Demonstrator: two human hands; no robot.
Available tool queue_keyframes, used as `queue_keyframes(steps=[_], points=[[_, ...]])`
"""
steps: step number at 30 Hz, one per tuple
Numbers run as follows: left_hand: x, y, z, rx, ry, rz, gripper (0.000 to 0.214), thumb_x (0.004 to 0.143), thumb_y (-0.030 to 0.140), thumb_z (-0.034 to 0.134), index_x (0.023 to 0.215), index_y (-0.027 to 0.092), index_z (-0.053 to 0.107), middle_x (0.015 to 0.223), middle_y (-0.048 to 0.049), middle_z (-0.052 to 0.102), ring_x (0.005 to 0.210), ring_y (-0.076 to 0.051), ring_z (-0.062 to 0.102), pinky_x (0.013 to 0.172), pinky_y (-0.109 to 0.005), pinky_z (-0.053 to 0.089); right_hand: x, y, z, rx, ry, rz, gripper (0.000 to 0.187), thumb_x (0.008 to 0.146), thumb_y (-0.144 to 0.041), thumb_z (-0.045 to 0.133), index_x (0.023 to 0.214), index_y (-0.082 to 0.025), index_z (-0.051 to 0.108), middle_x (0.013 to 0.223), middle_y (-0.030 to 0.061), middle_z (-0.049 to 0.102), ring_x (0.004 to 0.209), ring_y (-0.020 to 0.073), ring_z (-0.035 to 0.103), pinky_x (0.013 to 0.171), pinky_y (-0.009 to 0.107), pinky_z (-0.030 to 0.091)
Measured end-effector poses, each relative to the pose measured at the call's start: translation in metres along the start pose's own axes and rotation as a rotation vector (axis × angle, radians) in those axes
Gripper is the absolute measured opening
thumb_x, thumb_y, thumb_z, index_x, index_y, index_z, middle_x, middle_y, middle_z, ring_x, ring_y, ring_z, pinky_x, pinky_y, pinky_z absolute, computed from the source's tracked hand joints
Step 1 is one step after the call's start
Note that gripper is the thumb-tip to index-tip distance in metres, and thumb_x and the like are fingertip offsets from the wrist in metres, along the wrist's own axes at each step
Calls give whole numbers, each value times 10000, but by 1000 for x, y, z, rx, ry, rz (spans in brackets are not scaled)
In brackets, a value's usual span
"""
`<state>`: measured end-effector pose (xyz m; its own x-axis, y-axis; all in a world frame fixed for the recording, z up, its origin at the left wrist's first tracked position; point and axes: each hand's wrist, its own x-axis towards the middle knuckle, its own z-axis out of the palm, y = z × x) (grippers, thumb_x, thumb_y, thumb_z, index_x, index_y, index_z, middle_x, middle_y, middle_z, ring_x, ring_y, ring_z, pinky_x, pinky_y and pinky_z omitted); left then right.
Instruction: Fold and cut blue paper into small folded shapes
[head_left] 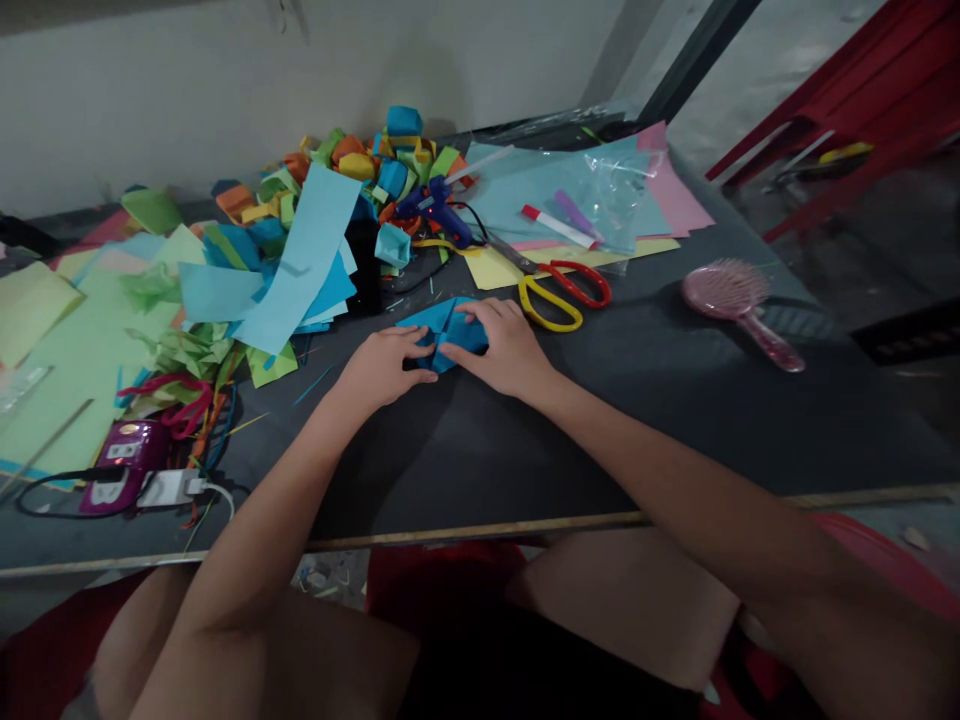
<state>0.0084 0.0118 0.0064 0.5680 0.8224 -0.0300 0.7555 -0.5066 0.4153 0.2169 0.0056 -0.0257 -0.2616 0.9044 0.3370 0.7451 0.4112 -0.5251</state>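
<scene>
A folded sheet of blue paper [448,335] lies on the dark table, with creases meeting near its middle. From its left side my left hand [384,365] presses on it, thumb and fingers over the edge. My right hand [506,345] grips the right part, its thumb on top near the centre crease and its fingers bent over the far side. Just beyond the right hand lie scissors [559,290] with one red and one yellow handle. Parts of the paper are hidden under my fingers.
Behind stands a heap of colourful folded paper pieces [352,165] with a blue glue gun [442,210]. Light blue strips [304,260] lie left of it. A purple power socket [124,465] with cables sits front left. At right rest a pink hairbrush [739,300] and a marker [559,226].
</scene>
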Motion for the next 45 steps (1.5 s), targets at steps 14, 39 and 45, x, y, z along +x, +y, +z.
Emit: queue_keyframes(steps=[14, 39, 45], points=[[0, 5, -7, 12, -75, -55, 453, 811, 378, 709, 1232, 215, 669, 1439, -70, 527, 1380, -273, 454, 1160, -466, 363, -6, -3, 10, -218, -83, 299, 1186, 679, -704, 672, 1537, -164, 57, 1587, 225, 61, 1441, 499, 85, 1088, 688, 214], [-1, -3, -3, -47, 7, -22, 461, 753, 417, 748, 1170, 222, 711, 1381, -68, 593, 1310, -290, 530, 1134, -451, 400, 4, 0, -22, -104, -154, -357, 863, 899, -348, 553, 1573, -208, 33, 1595, 119, 285, 1476, 314, 245, 1188, 543, 263], [-4, -6, 0, 60, 57, 64, 414, 815, 460, 675, 1160, 235, 716, 1354, -73, 618, 1280, -282, 559, 1102, -452, 435, 6, 12, -12, -151, -299, -344, 484, 969, -353, 437, 1442, -250, 462, 1518, 69, 452, 1443, 301, 333, 1124, 550, 357]])
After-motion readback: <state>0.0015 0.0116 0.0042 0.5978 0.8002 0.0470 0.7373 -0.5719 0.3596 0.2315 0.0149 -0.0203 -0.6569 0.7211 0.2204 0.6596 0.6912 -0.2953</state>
